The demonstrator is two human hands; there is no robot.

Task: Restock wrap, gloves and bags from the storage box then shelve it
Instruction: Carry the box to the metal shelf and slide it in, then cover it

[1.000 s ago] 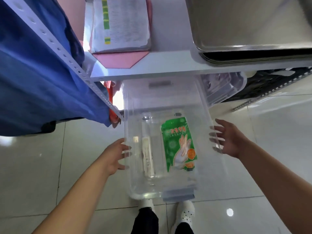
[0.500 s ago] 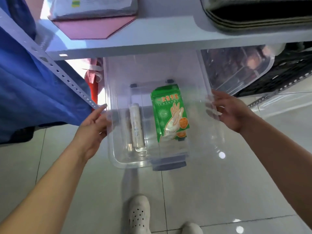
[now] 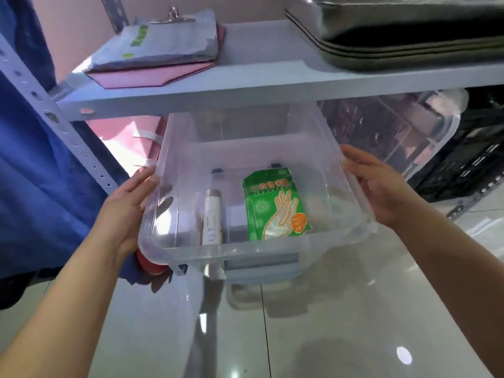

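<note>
My left hand [image 3: 128, 214] holds the left wall of the clear storage box [image 3: 261, 251], fingers curled over its rim, and my right hand [image 3: 381, 189] grips the right wall the same way. The box is up off the shiny tiled floor [image 3: 327, 323], its far end tucked under the white shelf [image 3: 245, 88] while the near end with the grey latch [image 3: 261, 267] sticks out toward me. Inside, on the bottom, a green pack of gloves [image 3: 275, 208] lies flat, and just left of it, apart from it, lies a pale roll of wrap [image 3: 212, 216]. Beyond my right hand another clear bin [image 3: 395, 126] sits under the shelf. On top of the shelf rest a clipboard of papers [image 3: 169, 42] at the left and stacked metal trays [image 3: 409, 36] at the right. Blue cloth [image 3: 32, 159] hangs at my far left.
</note>
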